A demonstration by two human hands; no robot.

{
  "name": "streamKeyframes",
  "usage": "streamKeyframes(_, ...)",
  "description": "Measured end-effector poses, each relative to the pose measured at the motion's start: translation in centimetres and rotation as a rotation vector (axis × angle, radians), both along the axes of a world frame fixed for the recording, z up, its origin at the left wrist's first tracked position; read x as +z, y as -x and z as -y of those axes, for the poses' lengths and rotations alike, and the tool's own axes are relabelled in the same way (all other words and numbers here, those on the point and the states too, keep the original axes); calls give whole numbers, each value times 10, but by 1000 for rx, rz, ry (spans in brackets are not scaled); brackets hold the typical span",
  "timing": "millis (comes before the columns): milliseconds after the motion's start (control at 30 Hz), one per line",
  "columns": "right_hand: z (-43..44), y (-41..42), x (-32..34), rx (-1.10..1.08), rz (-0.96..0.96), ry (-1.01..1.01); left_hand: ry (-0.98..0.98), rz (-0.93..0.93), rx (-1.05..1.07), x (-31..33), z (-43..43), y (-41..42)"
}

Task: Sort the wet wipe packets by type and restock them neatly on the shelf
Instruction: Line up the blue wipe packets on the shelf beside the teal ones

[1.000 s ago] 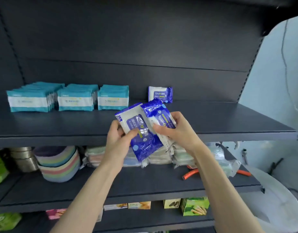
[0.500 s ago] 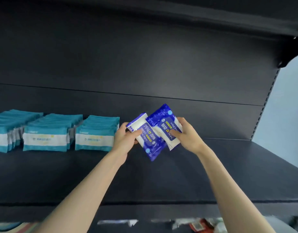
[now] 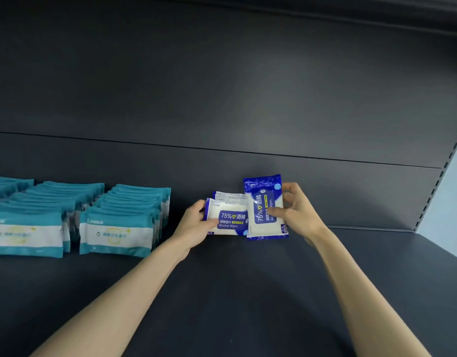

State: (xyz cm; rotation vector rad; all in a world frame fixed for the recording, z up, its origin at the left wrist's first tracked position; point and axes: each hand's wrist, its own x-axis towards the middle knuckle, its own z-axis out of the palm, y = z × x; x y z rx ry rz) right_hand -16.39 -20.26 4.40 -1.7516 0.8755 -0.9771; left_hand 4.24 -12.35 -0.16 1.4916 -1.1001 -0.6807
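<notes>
Left of the left hand point(image 3: 196, 222), the teal packets point(image 3: 119, 222) already stand in tidy rows on the shelf point(image 3: 248, 292). The left hand grips one blue alcohol packet point(image 3: 228, 220) sideways. The right hand point(image 3: 297, 212) pinches a second blue packet point(image 3: 264, 210) upright, close against it. The blue row is, I think, only begun.

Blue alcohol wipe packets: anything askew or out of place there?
Yes. The upright packet gripped by the right hand stands on its short end with its print sideways. The lengthwise packet in the left hand sits long side down, like the teal packets to its left. Nothing looks torn or spilled.
</notes>
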Motion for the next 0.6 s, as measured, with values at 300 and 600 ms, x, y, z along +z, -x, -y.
streamKeyframes(300,4,1,-10,-10,73,-53,56,309,198,-5,22,8)
streamKeyframes(600,9,-11,-20,-34,315,-189,172,330,77,5,6,22)
